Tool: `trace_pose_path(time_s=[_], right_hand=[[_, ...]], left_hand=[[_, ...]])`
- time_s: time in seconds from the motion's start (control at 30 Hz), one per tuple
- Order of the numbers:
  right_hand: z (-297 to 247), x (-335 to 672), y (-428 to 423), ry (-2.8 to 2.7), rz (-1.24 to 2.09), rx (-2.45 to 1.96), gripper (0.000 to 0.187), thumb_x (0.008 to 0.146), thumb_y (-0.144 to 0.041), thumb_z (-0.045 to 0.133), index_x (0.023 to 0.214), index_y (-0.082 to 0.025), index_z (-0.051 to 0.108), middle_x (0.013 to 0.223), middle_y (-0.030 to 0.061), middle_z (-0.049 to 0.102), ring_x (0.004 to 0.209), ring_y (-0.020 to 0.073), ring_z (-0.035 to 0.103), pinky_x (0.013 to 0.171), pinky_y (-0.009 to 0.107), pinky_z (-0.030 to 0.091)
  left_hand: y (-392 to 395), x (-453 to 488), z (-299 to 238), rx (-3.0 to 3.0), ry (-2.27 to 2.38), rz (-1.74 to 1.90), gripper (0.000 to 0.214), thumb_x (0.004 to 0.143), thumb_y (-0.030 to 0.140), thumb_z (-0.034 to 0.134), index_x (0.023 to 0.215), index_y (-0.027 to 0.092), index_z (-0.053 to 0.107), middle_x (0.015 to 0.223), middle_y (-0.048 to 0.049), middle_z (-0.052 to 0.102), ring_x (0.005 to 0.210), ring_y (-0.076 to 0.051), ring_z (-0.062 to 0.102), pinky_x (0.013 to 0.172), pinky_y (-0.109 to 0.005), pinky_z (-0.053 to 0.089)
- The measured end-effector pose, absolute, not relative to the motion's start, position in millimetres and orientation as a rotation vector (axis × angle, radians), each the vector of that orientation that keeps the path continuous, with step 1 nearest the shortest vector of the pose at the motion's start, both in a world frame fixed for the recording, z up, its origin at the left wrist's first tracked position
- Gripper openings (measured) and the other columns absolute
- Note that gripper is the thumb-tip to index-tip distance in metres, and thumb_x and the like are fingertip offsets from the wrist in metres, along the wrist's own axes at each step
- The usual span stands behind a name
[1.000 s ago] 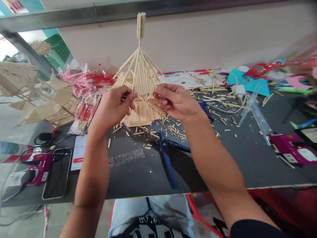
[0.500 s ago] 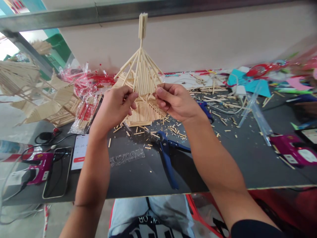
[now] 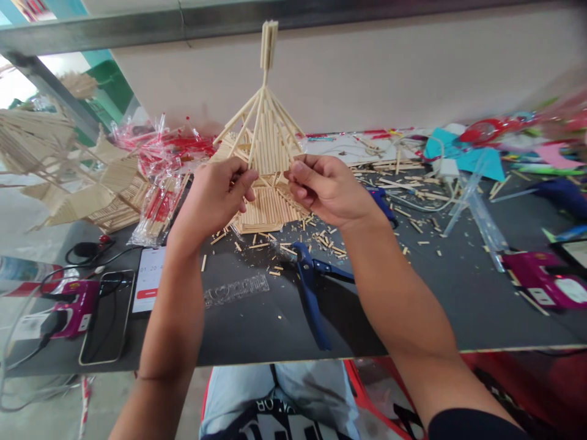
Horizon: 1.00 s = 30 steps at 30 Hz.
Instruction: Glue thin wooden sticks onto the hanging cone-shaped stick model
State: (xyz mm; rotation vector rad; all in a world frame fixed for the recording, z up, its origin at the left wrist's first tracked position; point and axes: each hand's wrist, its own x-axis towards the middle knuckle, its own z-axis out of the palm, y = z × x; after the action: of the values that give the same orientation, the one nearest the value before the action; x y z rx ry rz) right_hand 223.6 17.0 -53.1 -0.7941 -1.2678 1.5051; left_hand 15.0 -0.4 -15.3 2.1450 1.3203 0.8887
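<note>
Between my hands stands a cone-shaped roof frame of thin wooden sticks (image 3: 266, 137), with a bundle of short sticks at its peak. My left hand (image 3: 229, 189) is closed at the frame's lower left edge, its fingertips pinching there. On the opposite side, my right hand (image 3: 323, 186) pinches the lower right edge between thumb and fingers. Directly behind and below lies a base of sticks laid side by side (image 3: 261, 211), partly covered by my hands. Nearer to me rests a blue-handled cutter (image 3: 309, 293), with a clear plastic ruler (image 3: 236, 290) to its left.
Stick offcuts (image 3: 325, 241) are scattered across the dark table (image 3: 257, 336). At left are another stick model (image 3: 92, 177), plastic-wrapped sticks (image 3: 158, 201), a phone (image 3: 107, 318) and a purple power strip (image 3: 77, 308). A blue glue gun (image 3: 383, 205) lies beyond my right wrist.
The stick frame appears slightly further right and higher in the view, with its peak a little shifted. Both hands keep their pinch on its lower edges.
</note>
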Motion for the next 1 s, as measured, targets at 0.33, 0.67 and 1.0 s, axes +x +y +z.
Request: trace_pose_path(time_s=[0.33, 0.67, 1.0], right_hand=[[-54, 219, 16, -1.25, 1.505, -0.787, 0.053, 0.069, -0.058, 0.087, 0.078, -0.021, 0.051, 0.066, -0.0042, 0.048, 0.052, 0.0043, 0.035, 0.043, 0.022, 0.025], [-56, 218, 16, -1.259, 1.501, -0.789, 0.052, 0.071, -0.058, 0.086, 0.077, -0.021, 0.049, 0.065, -0.0047, 0.048, 0.051, 0.0039, 0.035, 0.043, 0.021, 0.025], [-55, 230, 21, -1.332, 1.338, -0.889, 0.049, 0.075, -0.062, 0.081, 0.078, -0.018, 0.06, 0.068, -0.0027, 0.055, 0.049, 0.0029, 0.044, 0.04, 0.019, 0.03]], left_hand=[[-2, 16, -15, 2.14, 1.309, 0.898, 0.023, 0.096, 0.025, 0.053, 0.075, 0.019, 0.054, 0.071, 0.0002, 0.074, 0.051, -0.007, 0.064, 0.057, -0.023, 0.047], [-3, 17, -13, 2.153, 1.341, 0.877, 0.024, 0.097, 0.025, 0.053, 0.075, 0.018, 0.059, 0.071, -0.0005, 0.074, 0.051, -0.007, 0.063, 0.056, -0.022, 0.047], [-2, 14, -13, 2.144, 1.322, 0.88, 0.024, 0.097, 0.026, 0.053, 0.075, 0.018, 0.059, 0.072, -0.0003, 0.074, 0.052, -0.007, 0.063, 0.058, -0.023, 0.049]])
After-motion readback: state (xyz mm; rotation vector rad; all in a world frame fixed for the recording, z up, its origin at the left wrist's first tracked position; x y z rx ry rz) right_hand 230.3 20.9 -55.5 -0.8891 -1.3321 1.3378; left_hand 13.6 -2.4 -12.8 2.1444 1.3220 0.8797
